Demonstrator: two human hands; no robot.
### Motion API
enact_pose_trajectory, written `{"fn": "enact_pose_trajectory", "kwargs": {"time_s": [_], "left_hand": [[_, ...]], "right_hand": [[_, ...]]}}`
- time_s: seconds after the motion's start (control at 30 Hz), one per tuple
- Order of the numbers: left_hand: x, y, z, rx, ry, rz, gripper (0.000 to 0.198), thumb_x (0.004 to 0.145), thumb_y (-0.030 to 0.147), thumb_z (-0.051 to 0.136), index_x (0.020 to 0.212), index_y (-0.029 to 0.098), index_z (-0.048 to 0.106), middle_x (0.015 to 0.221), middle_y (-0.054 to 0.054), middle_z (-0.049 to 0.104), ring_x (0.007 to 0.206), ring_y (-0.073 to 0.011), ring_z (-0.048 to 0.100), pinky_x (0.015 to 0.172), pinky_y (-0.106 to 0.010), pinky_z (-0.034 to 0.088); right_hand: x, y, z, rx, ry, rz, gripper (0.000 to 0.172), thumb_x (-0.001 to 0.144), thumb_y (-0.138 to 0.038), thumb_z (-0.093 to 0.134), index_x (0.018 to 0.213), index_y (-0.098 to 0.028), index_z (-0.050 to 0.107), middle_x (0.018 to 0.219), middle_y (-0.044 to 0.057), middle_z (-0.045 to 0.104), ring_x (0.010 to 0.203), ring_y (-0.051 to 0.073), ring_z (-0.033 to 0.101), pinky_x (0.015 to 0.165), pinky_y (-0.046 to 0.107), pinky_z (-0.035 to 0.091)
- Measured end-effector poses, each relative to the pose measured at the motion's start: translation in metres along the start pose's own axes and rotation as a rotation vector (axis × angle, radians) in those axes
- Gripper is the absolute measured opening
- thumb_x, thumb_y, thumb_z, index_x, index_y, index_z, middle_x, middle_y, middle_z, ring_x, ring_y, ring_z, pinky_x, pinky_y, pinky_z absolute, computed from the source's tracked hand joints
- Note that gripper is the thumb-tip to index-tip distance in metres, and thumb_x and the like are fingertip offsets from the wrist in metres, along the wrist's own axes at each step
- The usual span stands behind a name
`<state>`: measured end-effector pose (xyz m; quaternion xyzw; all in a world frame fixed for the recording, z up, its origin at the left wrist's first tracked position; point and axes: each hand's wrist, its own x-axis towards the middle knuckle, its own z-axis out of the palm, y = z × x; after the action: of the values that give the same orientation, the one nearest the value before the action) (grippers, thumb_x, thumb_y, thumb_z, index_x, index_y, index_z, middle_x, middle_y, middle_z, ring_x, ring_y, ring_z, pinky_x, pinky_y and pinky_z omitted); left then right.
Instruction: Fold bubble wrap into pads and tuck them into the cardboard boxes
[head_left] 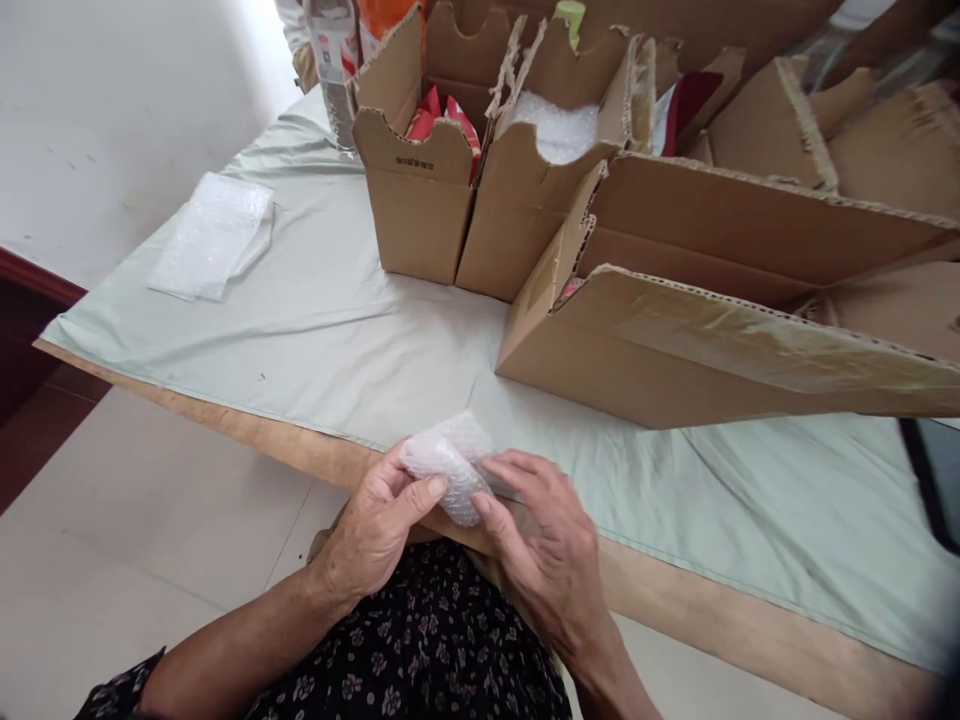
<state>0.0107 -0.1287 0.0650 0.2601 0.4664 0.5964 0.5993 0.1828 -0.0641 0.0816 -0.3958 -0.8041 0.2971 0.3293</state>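
Observation:
A small piece of folded bubble wrap (pixel 454 465) is held over the table's front edge, close to my lap. My left hand (pixel 382 520) grips its left side, thumb on top and fingers beneath. On the other side, my right hand (pixel 544 520) touches the wrap's right edge with the thumb and fingertips, its fingers spread apart. Whether anything lies inside the wrap I cannot tell. Farther back on the left, a flat stack of bubble wrap (pixel 214 235) lies on the cloth.
Cardboard boxes line the back: one with red packets (pixel 442 120), one with bubble wrap (pixel 555 125). A long cardboard box (pixel 720 350) stands to the right. A plastic bottle (pixel 335 75) is behind. A green cloth (pixel 322 340) covers the table; a dark-edged device (pixel 934 485) sits far right.

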Motion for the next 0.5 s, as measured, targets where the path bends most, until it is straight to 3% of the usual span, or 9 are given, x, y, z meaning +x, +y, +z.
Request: {"fn": "enact_pose_trajectory", "kwargs": {"time_s": [0.07, 0.2, 0.23, 0.3, 0.37, 0.43, 0.5], "left_hand": [[-0.002, 0.002, 0.002, 0.06, -0.011, -0.005, 0.039, 0.095, 0.044, 0.073, 0.124, 0.02, 0.067, 0.117, -0.009, 0.078, 0.107, -0.0241, 0.074, 0.096, -0.039, 0.061], [-0.007, 0.013, 0.01, 0.342, -0.045, 0.036, 0.025, 0.095, 0.031, 0.071, 0.118, 0.021, 0.069, 0.108, -0.004, 0.077, 0.098, -0.0187, 0.072, 0.088, -0.03, 0.058], [-0.008, 0.015, 0.013, 0.423, -0.051, 0.053, 0.022, 0.095, 0.028, 0.069, 0.116, 0.022, 0.07, 0.105, -0.003, 0.076, 0.096, -0.0177, 0.071, 0.087, -0.028, 0.057], [-0.008, 0.017, 0.018, 0.53, -0.051, 0.081, 0.019, 0.094, 0.024, 0.068, 0.113, 0.023, 0.069, 0.102, -0.001, 0.074, 0.092, -0.0164, 0.069, 0.085, -0.027, 0.055], [-0.008, 0.017, 0.019, 0.563, -0.097, 0.06, 0.029, 0.089, 0.021, 0.071, 0.118, 0.023, 0.067, 0.106, -0.001, 0.073, 0.094, -0.0172, 0.068, 0.084, -0.027, 0.054], [-0.007, 0.017, 0.018, 0.566, -0.205, 0.004, 0.038, 0.087, 0.019, 0.069, 0.125, 0.024, 0.065, 0.11, -0.002, 0.074, 0.097, -0.0184, 0.069, 0.084, -0.027, 0.054], [-0.004, 0.017, 0.015, 0.573, -0.344, -0.054, 0.037, 0.09, 0.019, 0.062, 0.126, 0.023, 0.066, 0.101, -0.001, 0.074, 0.09, -0.0176, 0.069, 0.08, -0.026, 0.054]], "right_hand": [[0.001, 0.006, -0.011, -0.022, 0.047, 0.014, 0.032, 0.102, -0.045, 0.064, 0.124, -0.024, 0.07, 0.119, 0.011, 0.072, 0.105, 0.025, 0.071, 0.087, 0.04, 0.058], [0.011, 0.006, -0.031, 0.083, -0.131, 0.045, 0.064, 0.092, -0.059, 0.072, 0.145, -0.025, 0.058, 0.132, 0.012, 0.069, 0.103, 0.024, 0.071, 0.086, 0.038, 0.06], [0.014, 0.003, -0.033, 0.098, -0.171, 0.045, 0.062, 0.09, -0.055, 0.076, 0.142, -0.025, 0.06, 0.128, 0.01, 0.071, 0.102, 0.024, 0.071, 0.087, 0.038, 0.059], [0.016, -0.002, -0.035, 0.138, -0.206, 0.042, 0.036, 0.09, -0.039, 0.079, 0.122, -0.026, 0.069, 0.108, 0.004, 0.076, 0.092, 0.02, 0.07, 0.085, 0.034, 0.058], [0.015, -0.004, -0.038, 0.228, -0.179, 0.049, 0.011, 0.092, -0.025, 0.074, 0.102, -0.025, 0.069, 0.09, -0.001, 0.073, 0.081, 0.016, 0.067, 0.077, 0.028, 0.055], [0.012, -0.004, -0.044, 0.311, -0.134, 0.065, 0.006, 0.094, -0.021, 0.069, 0.096, -0.025, 0.066, 0.085, -0.003, 0.071, 0.077, 0.013, 0.066, 0.072, 0.024, 0.054], [0.009, -0.001, -0.053, 0.301, -0.138, 0.072, 0.01, 0.092, -0.021, 0.071, 0.099, -0.026, 0.065, 0.087, -0.004, 0.071, 0.079, 0.013, 0.067, 0.073, 0.023, 0.054]]}}
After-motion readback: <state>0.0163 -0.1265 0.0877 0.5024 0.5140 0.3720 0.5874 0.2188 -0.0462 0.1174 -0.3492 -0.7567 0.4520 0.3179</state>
